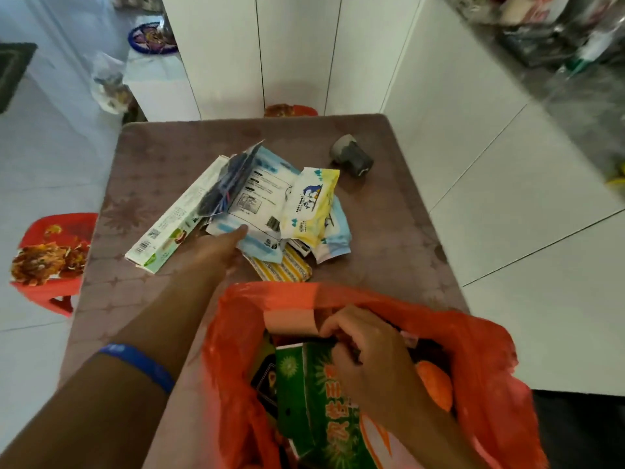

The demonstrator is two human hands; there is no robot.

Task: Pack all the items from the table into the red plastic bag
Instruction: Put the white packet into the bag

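The red plastic bag stands open at the table's near edge. A green box and an orange item lie inside it. My right hand is inside the bag mouth, fingers curled on the top of the green box. My left hand reaches out over the table, fingertips touching the big white-and-blue wipes pack. On that pile lie a yellow-and-white wipes pack, a long white box, a dark clear pouch and a yellow striped packet.
A grey rolled object lies alone at the far right of the brown table. A red stool stands on the left, another behind the table. White cabinets rise beyond; a cluttered counter is at upper right.
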